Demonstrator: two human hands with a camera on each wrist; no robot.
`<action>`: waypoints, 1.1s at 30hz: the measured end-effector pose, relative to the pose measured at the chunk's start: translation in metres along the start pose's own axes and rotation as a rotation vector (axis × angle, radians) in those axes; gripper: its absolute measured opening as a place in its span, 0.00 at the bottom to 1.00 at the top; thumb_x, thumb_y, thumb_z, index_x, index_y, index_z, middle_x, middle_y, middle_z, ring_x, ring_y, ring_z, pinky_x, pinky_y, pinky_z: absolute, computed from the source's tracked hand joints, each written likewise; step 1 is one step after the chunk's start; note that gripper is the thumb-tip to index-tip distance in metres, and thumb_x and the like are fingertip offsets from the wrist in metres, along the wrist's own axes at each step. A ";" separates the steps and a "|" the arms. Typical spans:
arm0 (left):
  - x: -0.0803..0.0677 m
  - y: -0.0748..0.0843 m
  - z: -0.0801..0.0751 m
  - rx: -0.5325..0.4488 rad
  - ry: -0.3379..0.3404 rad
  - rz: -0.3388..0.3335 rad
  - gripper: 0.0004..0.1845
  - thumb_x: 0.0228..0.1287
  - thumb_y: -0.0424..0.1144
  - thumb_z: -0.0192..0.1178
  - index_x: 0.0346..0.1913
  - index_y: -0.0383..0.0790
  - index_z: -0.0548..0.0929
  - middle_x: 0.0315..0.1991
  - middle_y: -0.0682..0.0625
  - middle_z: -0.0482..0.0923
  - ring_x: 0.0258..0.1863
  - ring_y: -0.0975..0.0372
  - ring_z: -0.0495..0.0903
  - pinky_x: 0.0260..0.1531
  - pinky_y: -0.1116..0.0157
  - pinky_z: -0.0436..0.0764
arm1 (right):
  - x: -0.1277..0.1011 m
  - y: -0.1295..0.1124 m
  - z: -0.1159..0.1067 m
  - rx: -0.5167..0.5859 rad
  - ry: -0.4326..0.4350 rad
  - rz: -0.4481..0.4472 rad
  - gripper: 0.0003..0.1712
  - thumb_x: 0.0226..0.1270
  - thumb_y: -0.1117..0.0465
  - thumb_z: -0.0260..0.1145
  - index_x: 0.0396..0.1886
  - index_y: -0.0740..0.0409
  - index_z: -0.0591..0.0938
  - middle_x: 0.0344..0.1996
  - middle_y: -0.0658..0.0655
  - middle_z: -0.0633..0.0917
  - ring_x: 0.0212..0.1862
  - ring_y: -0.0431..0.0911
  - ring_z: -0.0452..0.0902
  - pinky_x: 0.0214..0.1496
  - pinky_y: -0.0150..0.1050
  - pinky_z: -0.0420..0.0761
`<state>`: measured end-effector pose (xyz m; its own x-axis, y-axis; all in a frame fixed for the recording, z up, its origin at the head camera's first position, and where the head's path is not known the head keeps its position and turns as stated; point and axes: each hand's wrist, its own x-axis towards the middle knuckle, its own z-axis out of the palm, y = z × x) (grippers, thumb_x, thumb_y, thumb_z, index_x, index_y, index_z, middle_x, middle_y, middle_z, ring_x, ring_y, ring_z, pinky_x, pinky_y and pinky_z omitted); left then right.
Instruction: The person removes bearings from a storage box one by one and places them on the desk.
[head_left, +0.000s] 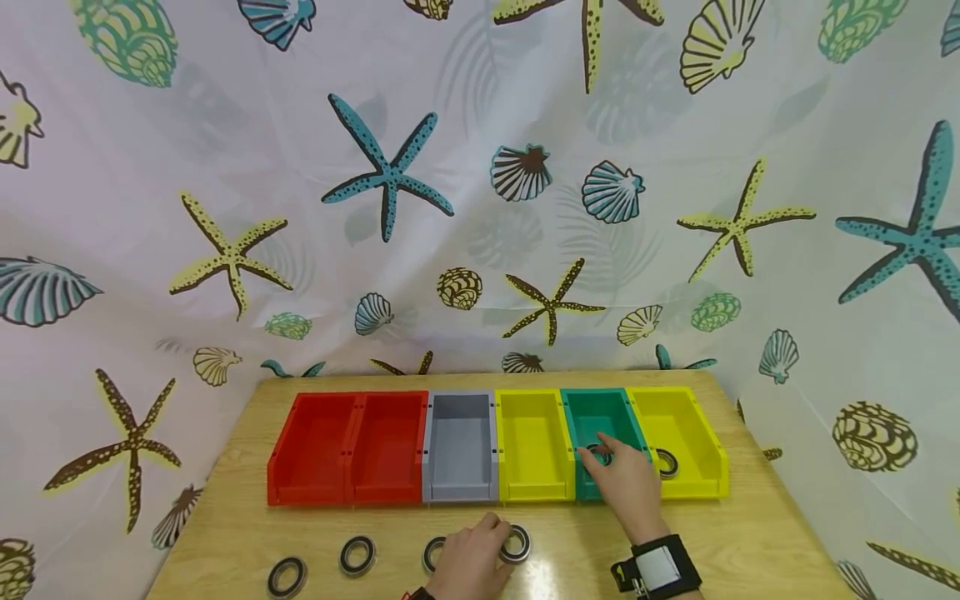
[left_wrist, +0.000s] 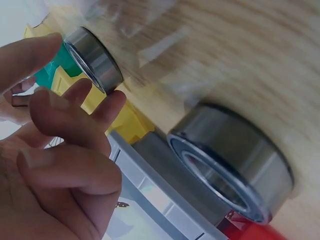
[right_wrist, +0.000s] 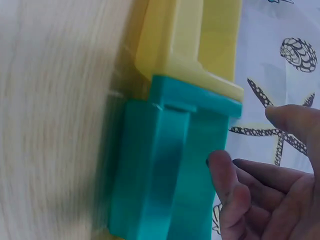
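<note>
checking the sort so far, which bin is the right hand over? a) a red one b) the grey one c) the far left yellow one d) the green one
d: in the head view the right hand reaches over the front of the green bin, with a bearing ring at its fingertips, and the right wrist view shows the same bin beside the fingers.

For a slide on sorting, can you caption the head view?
Right hand reaches over the green plastic bin while the left hand touches a black-and-steel bearing ring on the wooden table.
</note>
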<state>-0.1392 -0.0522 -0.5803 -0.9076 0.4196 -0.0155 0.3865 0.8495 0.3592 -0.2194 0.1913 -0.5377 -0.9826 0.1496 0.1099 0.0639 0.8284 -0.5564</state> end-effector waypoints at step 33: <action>0.007 0.000 0.005 -0.022 0.059 -0.017 0.25 0.47 0.46 0.74 0.50 0.45 0.80 0.37 0.52 0.79 0.22 0.63 0.76 0.17 0.65 0.73 | -0.007 -0.009 0.027 -0.120 -0.041 0.022 0.34 0.54 0.42 0.71 0.51 0.64 0.83 0.41 0.66 0.86 0.21 0.45 0.75 0.15 0.39 0.66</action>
<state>-0.1443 -0.0476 -0.5852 -0.9225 0.3847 0.0326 0.3675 0.8491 0.3795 -0.2179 0.1678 -0.5557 -0.9868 0.1485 0.0638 0.1036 0.8841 -0.4556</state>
